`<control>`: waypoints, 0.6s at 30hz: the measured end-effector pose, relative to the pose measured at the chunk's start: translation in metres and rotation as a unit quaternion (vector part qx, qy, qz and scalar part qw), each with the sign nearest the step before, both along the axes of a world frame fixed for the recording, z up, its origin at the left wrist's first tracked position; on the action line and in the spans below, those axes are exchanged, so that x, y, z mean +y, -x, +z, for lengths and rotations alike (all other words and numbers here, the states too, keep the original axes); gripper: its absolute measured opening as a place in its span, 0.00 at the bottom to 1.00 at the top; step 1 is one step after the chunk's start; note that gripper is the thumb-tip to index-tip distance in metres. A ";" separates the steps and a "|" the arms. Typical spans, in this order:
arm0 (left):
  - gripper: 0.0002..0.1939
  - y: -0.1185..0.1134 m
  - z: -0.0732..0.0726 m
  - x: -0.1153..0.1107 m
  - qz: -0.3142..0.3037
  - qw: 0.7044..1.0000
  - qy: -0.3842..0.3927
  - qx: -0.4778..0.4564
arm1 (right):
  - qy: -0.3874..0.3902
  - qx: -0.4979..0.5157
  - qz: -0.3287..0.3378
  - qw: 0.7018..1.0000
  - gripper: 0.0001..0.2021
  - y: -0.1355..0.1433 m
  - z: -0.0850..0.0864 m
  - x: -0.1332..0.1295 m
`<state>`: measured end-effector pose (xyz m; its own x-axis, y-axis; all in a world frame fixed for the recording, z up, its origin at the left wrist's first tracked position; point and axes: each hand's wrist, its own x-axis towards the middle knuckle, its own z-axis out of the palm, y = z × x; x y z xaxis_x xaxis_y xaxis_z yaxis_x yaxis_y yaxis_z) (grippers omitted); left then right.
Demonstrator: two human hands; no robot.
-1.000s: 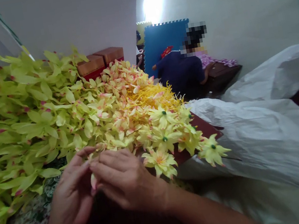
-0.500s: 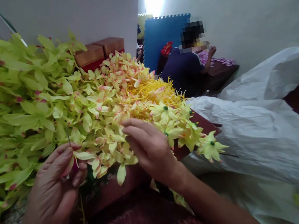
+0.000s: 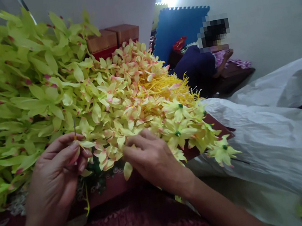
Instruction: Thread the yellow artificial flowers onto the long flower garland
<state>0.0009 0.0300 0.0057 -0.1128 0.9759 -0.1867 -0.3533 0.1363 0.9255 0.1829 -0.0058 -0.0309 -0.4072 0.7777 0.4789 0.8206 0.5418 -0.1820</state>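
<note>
Left: a heap of yellow-green petals (image 3: pixel 43 102) covers the far part of the surface (image 3: pixel 113 187); near it lie small pale rings (image 3: pixel 18 202); the left hand (image 3: pixel 53 175) pinches a thin stem (image 3: pixel 74 127) upright between thumb and fingers, with 1 pale petal piece (image 3: pixel 87 143) spread at the grip; a yellow strand (image 3: pixel 86 201) hangs below, perhaps part of the same stem. Centre: 2 brown-topped boxes (image 3: pixel 127 32) stand at the far side; the right hand (image 3: pixel 157 162) lies at the near edge of the pink-tipped blossoms (image 3: pixel 128 66), fingers curled; whether its grip pinches a blossom cannot be told, the fingertips being hidden. Right: a bundle of yellow filaments (image 3: pixel 160 84); nearer, many-petalled flowers (image 3: pixel 223 151), some showing green centres. The step in hand appears to be picking out 1 blossom beside the held stem; the next move would call for a light pinch, separating 1 piece from its neighbours, with the stem held steady and its tip exposed.
</note>
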 end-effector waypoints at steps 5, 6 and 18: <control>0.10 0.003 -0.002 0.000 -0.016 1.000 -0.011 -0.002 | -0.014 -0.049 0.057 0.997 0.07 0.024 -0.002 0.005; 0.10 0.004 -0.003 0.000 -0.020 1.000 -0.008 -0.003 | -0.018 -0.055 0.058 0.997 0.06 0.028 -0.002 0.007; 0.12 0.016 -0.007 -0.001 -0.013 0.999 0.007 0.041 | -0.006 0.085 0.023 0.996 0.05 0.044 -0.011 0.032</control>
<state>-0.0152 0.0290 -0.0013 -0.1022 0.9762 -0.1911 -0.2733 0.1571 0.9490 0.1391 0.0266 -0.0418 -0.3549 0.7535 0.5534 0.7521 0.5817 -0.3098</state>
